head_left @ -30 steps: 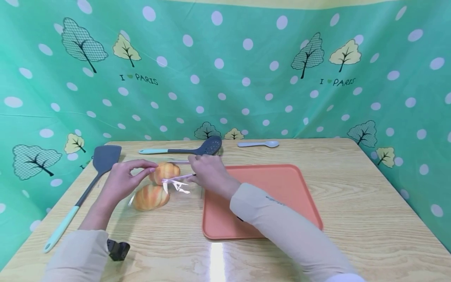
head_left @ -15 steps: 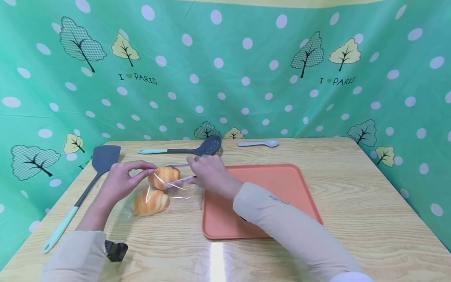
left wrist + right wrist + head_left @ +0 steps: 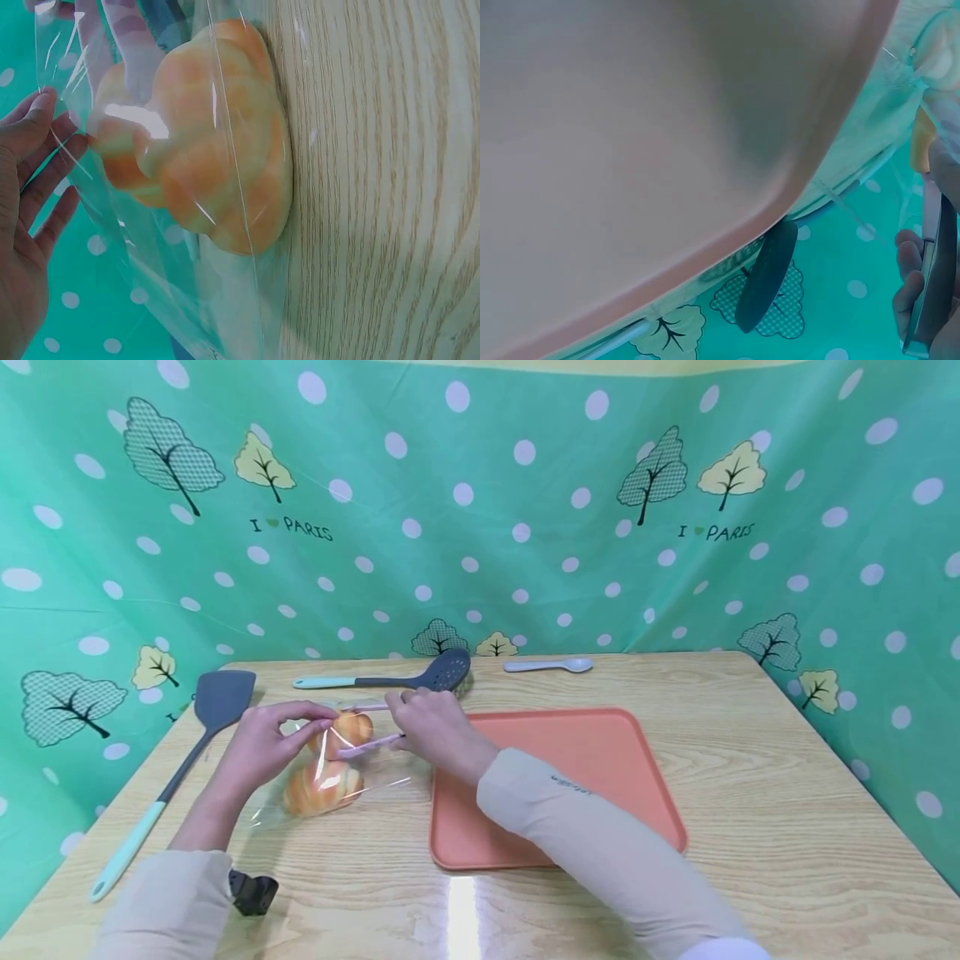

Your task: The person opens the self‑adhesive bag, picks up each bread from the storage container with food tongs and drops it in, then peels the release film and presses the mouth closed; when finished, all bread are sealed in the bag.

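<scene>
My left hand [image 3: 262, 747] pinches the edge of a clear plastic bag [image 3: 225, 322]. Its film spreads over two golden-brown bread rolls. The near roll [image 3: 318, 789] lies on the table; in the left wrist view it looms large behind the film. Just beyond it is the far roll [image 3: 360, 729], partly covered by my left fingertips and the film. My right hand [image 3: 438, 731] grips tongs [image 3: 371, 745] with lilac arms, which reach left to either side of the far roll. The tong arms show through the film in the left wrist view.
A pink tray [image 3: 585, 785] lies under my right forearm. Behind the rolls are a slotted spoon [image 3: 442, 672] and a small pale spoon [image 3: 551, 666]. A long dark turner [image 3: 217, 702] lies left of my left arm. Patterned green cloth [image 3: 480, 510] hangs behind the table.
The bag's film now spreads wider over the near roll. My right hand and the tongs have shifted slightly left with the far roll. My left hand stays nearly in place.
</scene>
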The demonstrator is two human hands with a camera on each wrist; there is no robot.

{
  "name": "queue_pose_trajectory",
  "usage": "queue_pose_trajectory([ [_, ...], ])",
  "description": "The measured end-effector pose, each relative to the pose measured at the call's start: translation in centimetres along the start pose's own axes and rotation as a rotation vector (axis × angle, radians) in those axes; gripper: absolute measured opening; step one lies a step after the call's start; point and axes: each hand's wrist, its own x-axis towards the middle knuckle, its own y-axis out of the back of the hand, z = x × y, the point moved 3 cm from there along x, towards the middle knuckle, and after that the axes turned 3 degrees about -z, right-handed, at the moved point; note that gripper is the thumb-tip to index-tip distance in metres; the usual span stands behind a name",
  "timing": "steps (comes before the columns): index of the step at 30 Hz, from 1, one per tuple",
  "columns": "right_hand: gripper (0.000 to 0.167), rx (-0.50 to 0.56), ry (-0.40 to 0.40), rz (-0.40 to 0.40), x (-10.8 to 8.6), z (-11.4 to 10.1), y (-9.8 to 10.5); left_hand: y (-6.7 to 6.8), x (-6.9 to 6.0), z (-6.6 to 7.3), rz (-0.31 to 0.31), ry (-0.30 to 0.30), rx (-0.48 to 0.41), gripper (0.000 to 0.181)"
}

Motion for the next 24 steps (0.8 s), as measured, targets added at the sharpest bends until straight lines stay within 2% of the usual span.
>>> queue_pose_trajectory([
  [8, 0.057, 0.062, -0.033, -0.025, 0.1, 0.1, -0.3, 0.1, -0.1, 0.0, 0.002, 0.017, -0.010, 0.011],
  [13, 0.056, 0.059, -0.032, -0.018, -0.1, 0.6, -0.1, 0.1, -0.2, -0.2, 0.019, 0.012, -0.009, 0.011],
  [19, 0.050, 0.072, -0.027, -0.056, -0.5, 1.0, 0.0, 0.1, -0.2, -0.2, 0.013, 0.022, 0.002, 0.011],
  [24, 0.041, 0.095, -0.038, -0.036, -0.6, 0.8, -0.2, -0.2, -0.1, -0.1, 0.006, 0.002, -0.003, 0.011],
])
